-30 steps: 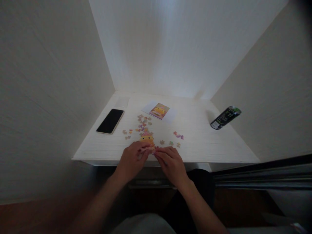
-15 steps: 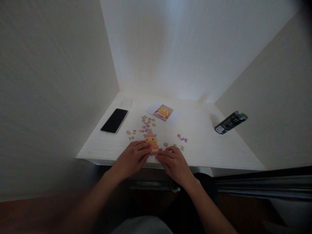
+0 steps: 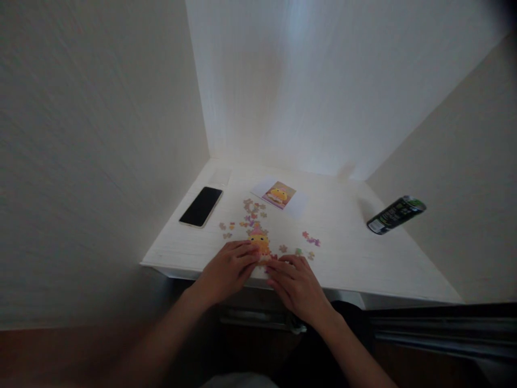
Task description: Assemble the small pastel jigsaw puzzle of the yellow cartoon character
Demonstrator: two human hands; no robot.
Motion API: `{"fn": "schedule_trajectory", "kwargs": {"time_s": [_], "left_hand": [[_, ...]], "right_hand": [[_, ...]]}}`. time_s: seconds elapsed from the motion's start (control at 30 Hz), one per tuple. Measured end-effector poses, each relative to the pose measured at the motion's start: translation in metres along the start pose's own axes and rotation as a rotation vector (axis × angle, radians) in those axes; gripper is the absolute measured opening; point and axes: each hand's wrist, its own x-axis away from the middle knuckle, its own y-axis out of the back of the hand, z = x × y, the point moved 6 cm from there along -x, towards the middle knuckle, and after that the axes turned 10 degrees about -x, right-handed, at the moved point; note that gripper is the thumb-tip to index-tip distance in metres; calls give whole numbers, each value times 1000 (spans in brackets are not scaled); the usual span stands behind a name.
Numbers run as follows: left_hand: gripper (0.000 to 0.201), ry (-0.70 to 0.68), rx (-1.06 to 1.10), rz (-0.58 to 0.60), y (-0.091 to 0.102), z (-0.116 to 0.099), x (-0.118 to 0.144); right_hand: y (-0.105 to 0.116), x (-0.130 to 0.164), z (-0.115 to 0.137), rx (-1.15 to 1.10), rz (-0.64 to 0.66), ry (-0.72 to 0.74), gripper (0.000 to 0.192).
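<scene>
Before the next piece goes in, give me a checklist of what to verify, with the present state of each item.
1. Assembled puzzle section lies flat near the table's front edge: ok.
2. Left hand rests on the section's near left side: ok.
3. Right hand lies flat beside it, fingers at the section's near right edge: ok.
4. A piece pinched in either hand's grip: cannot tell, the fingers hide it.
5. Loose pieces lie on the table to the right, more beyond the section: ok.
6. Reference picture faces up and is uncovered: ok.
</scene>
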Motion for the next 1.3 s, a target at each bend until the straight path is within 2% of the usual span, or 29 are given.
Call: {"fn": "schedule_trajectory", "kwargs": {"time_s": [0.1,0.17,0.27,0.37,0.43,0.5,0.63,0.73,0.87,1.0,1.07,1.17,1.3], "left_hand": [[23,9,21,-9,-2,1,0],[22,49,22,-17,1,9,-1],[20,215,-62,-47,15,40,-5],[23,376,-170,-25,30,76,-16],[25,434,-216,9,32,93,-29],[26,447,-243,46,25,99,-47],[26,451,-279,102,-1,98,-78],[20,455,-271,134,-12,99,-88],[13,434,-223,180,-11,103,-92],[14,391,-157,186,0,99,-93],[15,373,-122,173,8,92,-87],[17,349,-50,163,21,73,-64],[17,287,241,153,24,32,-22]], "right_hand": [[-2,3,-1,7,-9,9,26],[-4,4,-2,3,-11,1,28],[-6,6,-4,1,-13,-7,31],[-6,7,-4,-4,-35,-24,36],[-5,7,-5,-9,-49,-48,40],[-5,7,-5,-11,-59,-64,41],[-4,6,-4,-20,-70,-89,43],[-4,5,-5,-37,-57,-125,41],[-4,4,-5,-40,-44,-146,43],[-6,4,-5,-28,-25,-138,42],[-6,4,-5,-12,-16,-128,41],[-6,3,-4,2,9,-115,43],[-7,1,-4,-8,40,-107,46]]}}
